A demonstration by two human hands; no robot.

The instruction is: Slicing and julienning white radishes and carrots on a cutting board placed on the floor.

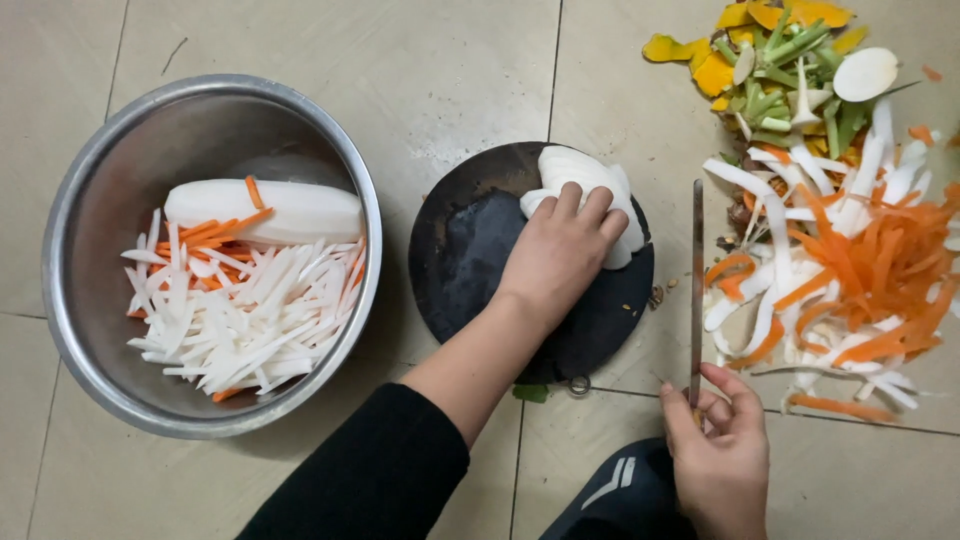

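A bowl of cut strips lay at left; the round board sat centre, slices on its far edge; a knife and peelings lay at right.

You have no boxes, bags, labels, signs or screens near your hands here.
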